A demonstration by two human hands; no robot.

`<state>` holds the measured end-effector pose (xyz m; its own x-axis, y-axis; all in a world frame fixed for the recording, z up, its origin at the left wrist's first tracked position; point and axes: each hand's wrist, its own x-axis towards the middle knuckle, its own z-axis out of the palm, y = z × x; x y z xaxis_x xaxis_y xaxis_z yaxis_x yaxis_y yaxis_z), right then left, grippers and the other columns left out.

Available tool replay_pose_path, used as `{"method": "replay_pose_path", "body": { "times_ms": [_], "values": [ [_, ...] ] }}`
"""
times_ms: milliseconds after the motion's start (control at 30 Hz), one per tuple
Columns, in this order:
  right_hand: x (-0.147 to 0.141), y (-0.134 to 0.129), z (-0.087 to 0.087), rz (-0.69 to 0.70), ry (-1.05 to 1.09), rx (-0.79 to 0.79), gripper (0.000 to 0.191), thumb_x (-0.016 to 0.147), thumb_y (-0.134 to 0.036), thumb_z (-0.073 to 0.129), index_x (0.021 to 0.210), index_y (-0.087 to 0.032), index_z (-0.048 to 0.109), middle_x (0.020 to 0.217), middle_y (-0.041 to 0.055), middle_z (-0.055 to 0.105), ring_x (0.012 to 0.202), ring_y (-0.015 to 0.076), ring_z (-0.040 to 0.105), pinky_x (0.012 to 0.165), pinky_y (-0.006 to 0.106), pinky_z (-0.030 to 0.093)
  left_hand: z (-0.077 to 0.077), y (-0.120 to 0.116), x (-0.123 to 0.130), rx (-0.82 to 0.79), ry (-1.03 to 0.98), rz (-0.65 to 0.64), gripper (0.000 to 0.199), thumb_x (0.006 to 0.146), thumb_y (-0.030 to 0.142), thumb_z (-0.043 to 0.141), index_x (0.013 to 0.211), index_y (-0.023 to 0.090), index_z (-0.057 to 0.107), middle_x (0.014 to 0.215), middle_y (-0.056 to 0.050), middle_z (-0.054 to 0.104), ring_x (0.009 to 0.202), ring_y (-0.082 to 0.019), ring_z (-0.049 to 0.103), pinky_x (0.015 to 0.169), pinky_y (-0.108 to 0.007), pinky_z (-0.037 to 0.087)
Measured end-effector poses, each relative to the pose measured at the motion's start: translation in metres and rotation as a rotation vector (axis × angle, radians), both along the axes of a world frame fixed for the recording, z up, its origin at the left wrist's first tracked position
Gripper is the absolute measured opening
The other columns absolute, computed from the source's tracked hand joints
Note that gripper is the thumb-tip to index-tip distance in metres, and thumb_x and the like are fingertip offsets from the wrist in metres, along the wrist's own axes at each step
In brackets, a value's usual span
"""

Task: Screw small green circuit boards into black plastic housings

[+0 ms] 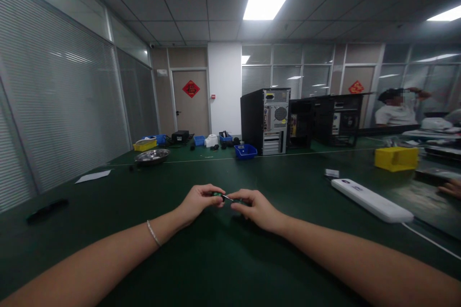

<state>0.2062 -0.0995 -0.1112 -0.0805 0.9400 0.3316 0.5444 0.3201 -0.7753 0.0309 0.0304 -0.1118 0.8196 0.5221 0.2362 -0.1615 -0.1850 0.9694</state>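
Above the green tabletop, my two hands come together in front of me. My left hand pinches a small green and black piece between thumb and fingertips. A thin, shiny metal rod spans the short gap between the hands. My right hand has its thumb and fingers closed at the rod's other end, where something small and dark green shows. The fingers cover most of both pieces, so their exact kind is unclear.
A white power strip with its cable lies to the right, near a yellow bin. Computer cases stand at the back by a blue bin. A metal bowl is at left. Another person sits at far right.
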Motion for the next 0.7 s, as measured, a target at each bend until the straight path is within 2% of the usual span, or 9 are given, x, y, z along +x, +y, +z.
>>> {"method": "replay_pose_path", "body": {
  "times_ms": [233, 500, 700],
  "values": [
    [0.0005, 0.0033, -0.0028, 0.013, 0.002, 0.015, 0.034, 0.084, -0.038, 0.057, 0.112, -0.02, 0.065, 0.098, 0.0051, 0.063, 0.069, 0.0128, 0.056, 0.059, 0.024, 0.045, -0.0065, 0.0035, 0.0017, -0.159, 0.063, -0.032, 0.032, 0.065, 0.021, 0.077, 0.094, 0.009, 0.068, 0.082, -0.007, 0.07, 0.072, -0.015, 0.065, 0.075, -0.029, 0.05],
    [0.0004, 0.0056, -0.006, -0.003, 0.006, 0.017, 0.036, 0.084, -0.041, 0.056, 0.113, -0.021, 0.064, 0.104, 0.0056, 0.063, 0.068, 0.013, 0.057, 0.061, 0.026, 0.045, -0.0039, 0.0015, 0.002, -0.13, 0.063, -0.04, 0.033, 0.066, 0.023, 0.076, 0.096, 0.01, 0.067, 0.083, -0.007, 0.07, 0.072, -0.015, 0.064, 0.074, -0.029, 0.05],
    [-0.0017, 0.0057, -0.003, -0.052, -0.018, -0.028, 0.037, 0.086, -0.039, 0.054, 0.116, -0.02, 0.061, 0.098, 0.0047, 0.065, 0.063, 0.0112, 0.053, 0.056, 0.024, 0.044, -0.005, 0.0026, 0.0039, -0.116, -0.029, 0.036, 0.032, 0.065, 0.017, 0.077, 0.093, 0.013, 0.061, 0.089, -0.005, 0.066, 0.076, -0.014, 0.063, 0.073, -0.028, 0.049]
  ]
}}
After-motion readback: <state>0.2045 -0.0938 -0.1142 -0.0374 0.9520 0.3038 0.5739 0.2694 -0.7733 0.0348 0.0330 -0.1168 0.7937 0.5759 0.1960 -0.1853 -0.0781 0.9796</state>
